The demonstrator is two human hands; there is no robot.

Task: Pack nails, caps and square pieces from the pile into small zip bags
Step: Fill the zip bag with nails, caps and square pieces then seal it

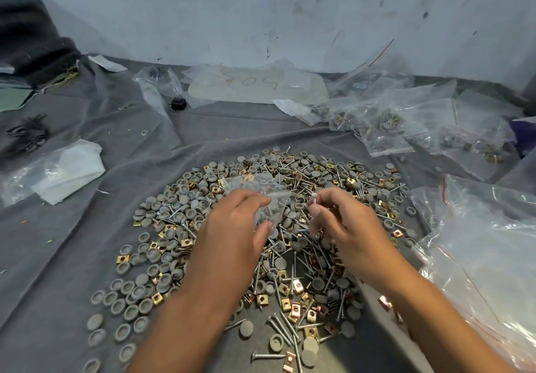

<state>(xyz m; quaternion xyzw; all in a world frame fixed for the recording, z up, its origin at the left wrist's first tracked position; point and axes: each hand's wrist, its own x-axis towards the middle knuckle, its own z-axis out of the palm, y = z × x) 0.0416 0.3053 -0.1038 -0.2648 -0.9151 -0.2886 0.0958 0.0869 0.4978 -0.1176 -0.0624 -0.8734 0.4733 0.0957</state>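
A wide pile [290, 256] of grey round caps, silver nails and brass-coloured square pieces lies on grey cloth in front of me. My left hand [235, 227] holds a small clear zip bag [261, 195] above the pile's middle, thumb and fingers pinching it; grey caps show inside the bag. My right hand [345, 221] hovers just right of the bag and pinches nails [314, 198] between thumb and fingers, heads up near the bag's mouth.
Filled zip bags [406, 123] lie heaped at the back right. Large clear plastic bags [487, 242] lie on the right. A folded white plastic sheet [66, 172] sits at the left, dark fabric [32, 44] at the back left, a wall behind.
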